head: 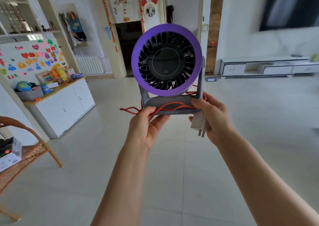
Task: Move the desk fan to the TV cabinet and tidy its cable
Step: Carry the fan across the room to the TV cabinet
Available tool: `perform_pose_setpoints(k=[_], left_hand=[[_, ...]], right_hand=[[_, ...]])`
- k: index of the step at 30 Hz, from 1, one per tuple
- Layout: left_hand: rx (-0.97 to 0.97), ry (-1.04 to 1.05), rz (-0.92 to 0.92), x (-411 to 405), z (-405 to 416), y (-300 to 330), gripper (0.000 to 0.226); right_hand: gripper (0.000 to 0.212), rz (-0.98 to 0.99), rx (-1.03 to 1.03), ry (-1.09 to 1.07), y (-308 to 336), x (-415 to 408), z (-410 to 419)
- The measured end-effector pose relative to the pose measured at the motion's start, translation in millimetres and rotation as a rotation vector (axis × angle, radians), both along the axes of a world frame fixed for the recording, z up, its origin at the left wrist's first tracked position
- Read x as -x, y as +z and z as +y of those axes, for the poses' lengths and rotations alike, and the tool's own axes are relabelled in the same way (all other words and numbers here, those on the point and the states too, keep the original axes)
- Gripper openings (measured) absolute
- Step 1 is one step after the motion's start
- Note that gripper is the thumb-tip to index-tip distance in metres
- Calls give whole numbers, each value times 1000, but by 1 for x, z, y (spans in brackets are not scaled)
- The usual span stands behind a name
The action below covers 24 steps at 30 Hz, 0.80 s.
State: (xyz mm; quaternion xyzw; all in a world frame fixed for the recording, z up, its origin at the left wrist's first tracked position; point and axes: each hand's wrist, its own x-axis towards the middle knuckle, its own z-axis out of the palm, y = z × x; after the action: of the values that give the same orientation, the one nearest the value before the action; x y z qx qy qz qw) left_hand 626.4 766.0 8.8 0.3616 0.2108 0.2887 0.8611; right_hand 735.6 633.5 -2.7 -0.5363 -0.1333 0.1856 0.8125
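Note:
I hold a desk fan [166,60] upright in mid-air at the centre of the head view. It has a purple ring, black blades and a grey stand. My left hand [146,127] grips the left of its base. My right hand [212,120] grips the right of the base and also holds the white plug adapter [200,124], prongs pointing down. The red cable [172,106] lies in loops across the base and sticks out to the left. The low white TV cabinet [269,67] stands against the far right wall, below a dark TV [291,8].
A white cupboard [65,105] with toys on top stands at the left. A rattan chair [25,153] is at the near left. A small blue item [211,79] lies on the floor by the cabinet. Pale tiled floor [172,165] spreads ahead, with a dark doorway [129,46] beyond.

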Motion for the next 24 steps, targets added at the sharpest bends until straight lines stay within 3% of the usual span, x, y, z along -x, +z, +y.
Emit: perform_pose_setpoints(k=[9,24], left_hand=[[-46,-158,5,-175,57,9,15],[-31,-245,1,-457,62,-2,14]], right_hand=[[43,6,-11,-157,10,-155,44],[42,-16,32,-242,4,-426,42]])
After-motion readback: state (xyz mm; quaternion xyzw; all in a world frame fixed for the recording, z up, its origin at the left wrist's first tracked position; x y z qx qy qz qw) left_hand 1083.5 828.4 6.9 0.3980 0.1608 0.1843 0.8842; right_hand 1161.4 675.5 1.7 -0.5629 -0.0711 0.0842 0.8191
